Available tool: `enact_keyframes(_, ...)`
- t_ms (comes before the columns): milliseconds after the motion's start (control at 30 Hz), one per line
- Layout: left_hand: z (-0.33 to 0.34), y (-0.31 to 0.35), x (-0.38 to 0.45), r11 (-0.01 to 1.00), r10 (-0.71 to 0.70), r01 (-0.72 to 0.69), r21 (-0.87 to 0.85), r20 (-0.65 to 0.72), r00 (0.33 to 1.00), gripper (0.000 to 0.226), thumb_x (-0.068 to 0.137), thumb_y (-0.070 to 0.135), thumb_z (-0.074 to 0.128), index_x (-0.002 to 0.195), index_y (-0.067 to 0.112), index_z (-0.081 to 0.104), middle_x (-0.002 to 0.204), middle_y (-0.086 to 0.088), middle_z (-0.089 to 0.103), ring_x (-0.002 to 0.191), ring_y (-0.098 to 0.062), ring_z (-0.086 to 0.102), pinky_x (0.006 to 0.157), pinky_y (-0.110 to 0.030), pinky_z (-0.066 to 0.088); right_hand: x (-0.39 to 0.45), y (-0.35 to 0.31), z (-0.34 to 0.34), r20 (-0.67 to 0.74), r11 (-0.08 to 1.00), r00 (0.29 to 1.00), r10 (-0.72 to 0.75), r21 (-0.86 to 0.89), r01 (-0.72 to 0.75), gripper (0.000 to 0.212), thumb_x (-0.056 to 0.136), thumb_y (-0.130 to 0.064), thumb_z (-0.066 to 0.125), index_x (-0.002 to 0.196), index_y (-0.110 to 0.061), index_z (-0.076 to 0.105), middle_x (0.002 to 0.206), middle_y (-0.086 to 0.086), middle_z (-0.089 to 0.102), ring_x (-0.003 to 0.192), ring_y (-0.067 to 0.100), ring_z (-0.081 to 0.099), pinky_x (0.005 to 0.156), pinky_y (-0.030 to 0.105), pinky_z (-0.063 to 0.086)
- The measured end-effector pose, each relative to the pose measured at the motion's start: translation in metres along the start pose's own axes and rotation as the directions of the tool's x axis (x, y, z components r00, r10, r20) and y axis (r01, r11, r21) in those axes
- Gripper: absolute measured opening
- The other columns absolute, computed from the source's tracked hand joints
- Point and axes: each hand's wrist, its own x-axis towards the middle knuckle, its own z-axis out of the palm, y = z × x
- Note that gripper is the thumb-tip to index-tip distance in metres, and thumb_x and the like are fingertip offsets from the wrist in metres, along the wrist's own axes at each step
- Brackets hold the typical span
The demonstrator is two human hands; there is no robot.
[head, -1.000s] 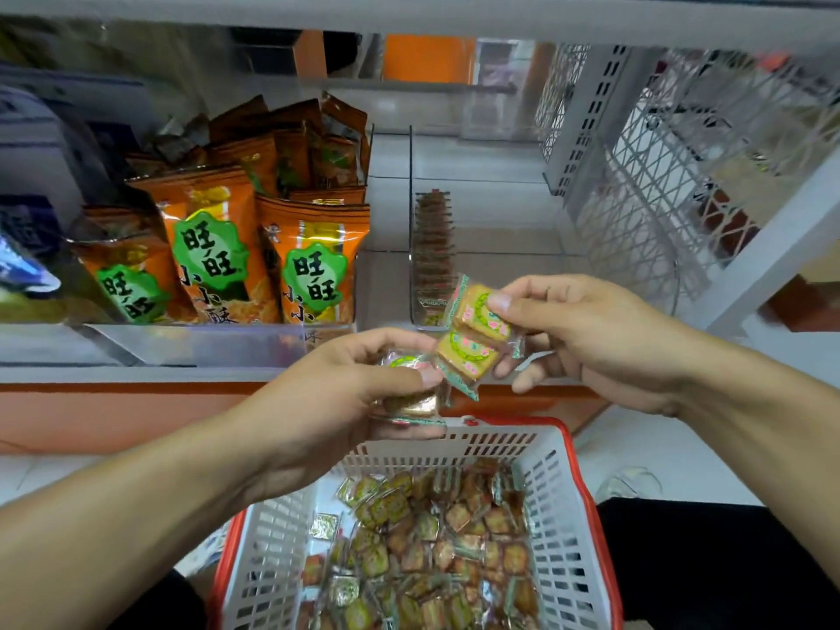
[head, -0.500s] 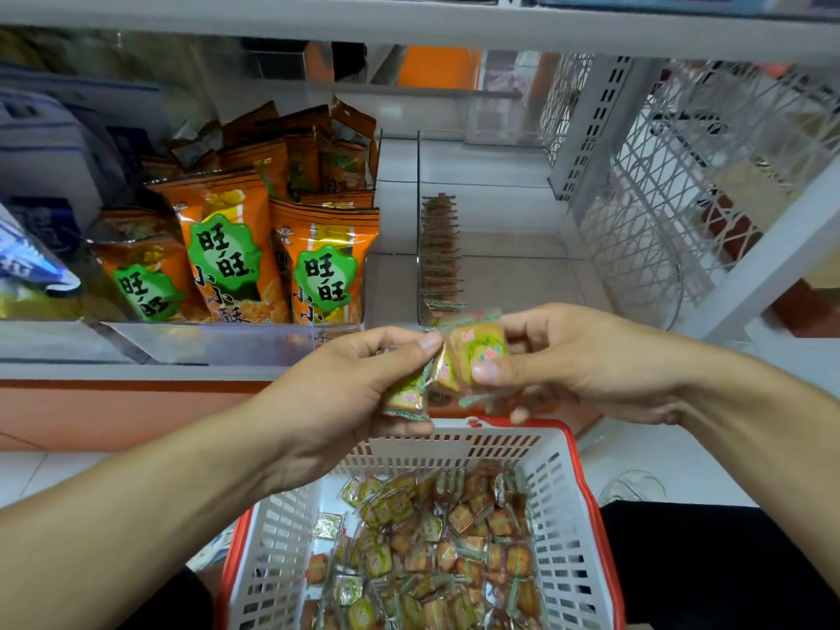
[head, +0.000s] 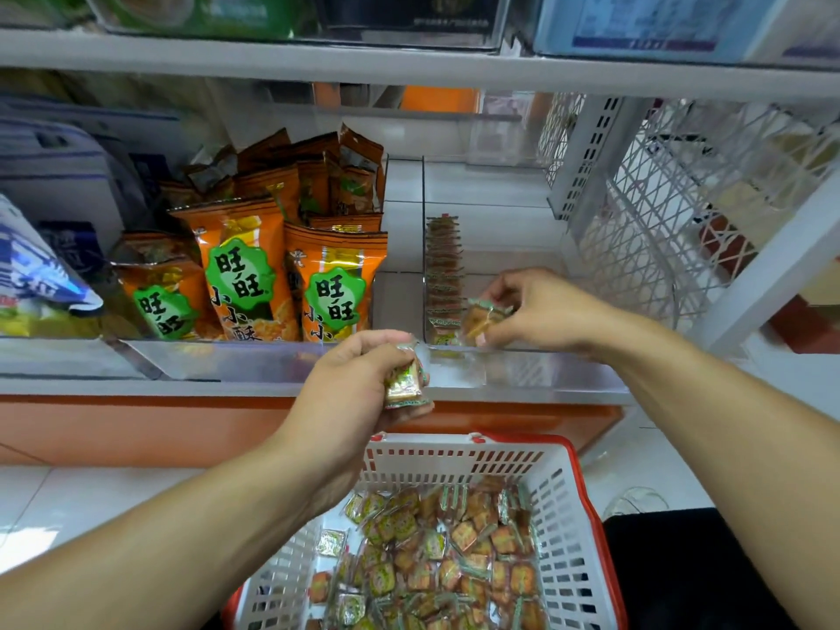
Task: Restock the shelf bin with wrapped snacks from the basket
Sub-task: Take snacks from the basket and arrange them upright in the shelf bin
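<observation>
Wrapped snacks (head: 482,321) pinched in right hand (head: 541,311) at front of clear shelf bin (head: 545,370), beside standing row (head: 443,275); left hand (head: 359,393) holds more (head: 404,385) above basket (head: 563,507). Advise: set packets upright, flush against row, release only once seated

White metal shelving (head: 409,65) with a wire-mesh side panel (head: 636,229) stands over a pale tiled floor (head: 68,507).

shop | shelves (head: 409,68) of snack bags (head: 334,284) | shopping basket (head: 563,493)
</observation>
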Motion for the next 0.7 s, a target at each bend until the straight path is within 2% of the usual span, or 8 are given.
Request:
enact_keyframes(100,0.0,-0.002,0.003,1.0,0.001,-0.001,0.021,-0.011,1.0,0.014,0.098,0.007,0.061,0.096,0.014,0.072,0.079,-0.009,0.074,0.074,-0.017,0.072,0.058,-0.03,0.06,0.012,-0.002,0.012,0.069,0.996,0.998,-0.001,-0.094,0.007,0.034,0.062,-0.025,0.093,0.085,-0.026,0.068,0.085,-0.004,0.071,0.068,0.008,0.056,0.061,0.022,0.045)
enact_keyframes(167,-0.001,-0.002,0.006,1.0,-0.002,0.002,0.03,-0.017,1.0,0.013,0.098,0.008,0.062,0.095,0.015,0.073,0.083,-0.009,0.074,0.077,-0.018,0.072,0.059,-0.03,0.06,0.018,-0.003,0.017,0.121,0.999,0.993,0.002,-0.054,0.004,0.037,0.061,-0.025,0.096,0.088,-0.026,0.07,0.085,-0.003,0.07,0.069,0.009,0.058,0.064,0.023,0.048)
enact_keyframes(300,-0.006,-0.004,0.011,0.998,-0.01,0.011,0.063,-0.016,1.0,0.011,0.098,0.01,0.062,0.101,0.015,0.072,0.092,-0.011,0.072,0.085,-0.021,0.07,0.062,-0.032,0.061,0.023,-0.003,0.017,0.208,0.999,0.978,0.022,0.019,-0.026,0.042,0.066,-0.012,0.093,0.099,-0.025,0.071,0.091,0.0,0.07,0.078,0.013,0.063,0.077,0.027,0.055)
enact_keyframes(433,-0.009,-0.005,0.014,0.996,-0.025,0.024,0.087,0.013,1.0,0.013,0.097,0.011,0.064,0.101,0.017,0.074,0.097,-0.014,0.071,0.097,-0.031,0.072,0.064,-0.033,0.062,0.026,0.0,0.018,0.174,0.999,0.984,0.041,0.016,-0.044,0.037,0.072,0.004,0.083,0.092,-0.023,0.069,0.09,0.004,0.07,0.077,0.015,0.063,0.073,0.029,0.056)
enact_keyframes(500,-0.009,-0.005,0.014,0.993,-0.024,0.02,0.115,0.037,0.999,0.015,0.097,0.011,0.064,0.102,0.019,0.075,0.095,-0.012,0.072,0.089,-0.028,0.073,0.068,-0.037,0.064,0.026,-0.001,0.021,0.143,0.998,0.988,0.059,-0.038,-0.054,0.031,0.074,0.001,0.082,0.086,-0.024,0.068,0.09,0.005,0.073,0.074,0.015,0.064,0.069,0.027,0.056)
enact_keyframes(567,-0.008,-0.006,0.013,0.991,-0.027,0.02,0.132,0.049,0.998,0.016,0.097,0.01,0.064,0.102,0.02,0.076,0.092,-0.011,0.073,0.08,-0.023,0.072,0.074,-0.043,0.065,0.026,-0.002,0.022,0.112,0.993,0.988,0.102,-0.076,-0.094,0.033,0.068,-0.007,0.089,0.085,-0.021,0.065,0.089,0.006,0.073,0.068,0.014,0.066,0.057,0.02,0.055)
enact_keyframes(633,-0.007,-0.007,0.012,0.99,-0.026,0.018,0.142,0.052,0.998,0.016,0.097,0.01,0.064,0.103,0.019,0.075,0.093,-0.012,0.073,0.075,-0.02,0.071,0.075,-0.043,0.065,0.025,-0.006,0.02,0.118,0.981,0.979,0.166,-0.119,-0.152,0.044,0.061,-0.017,0.096,0.086,-0.02,0.06,0.083,0.003,0.066,0.054,0.009,0.063,0.039,0.011,0.042)
enact_keyframes(700,-0.006,-0.007,0.011,0.989,-0.025,0.017,0.147,0.053,0.998,0.016,0.096,0.01,0.065,0.102,0.02,0.075,0.092,-0.012,0.072,0.071,-0.018,0.071,0.068,-0.037,0.064,0.023,-0.009,0.019,0.145,0.971,0.969,0.199,-0.163,-0.175,0.045,0.06,-0.021,0.097,0.084,-0.018,0.059,0.076,-0.002,0.06,0.051,0.006,0.056,0.031,0.009,0.032)
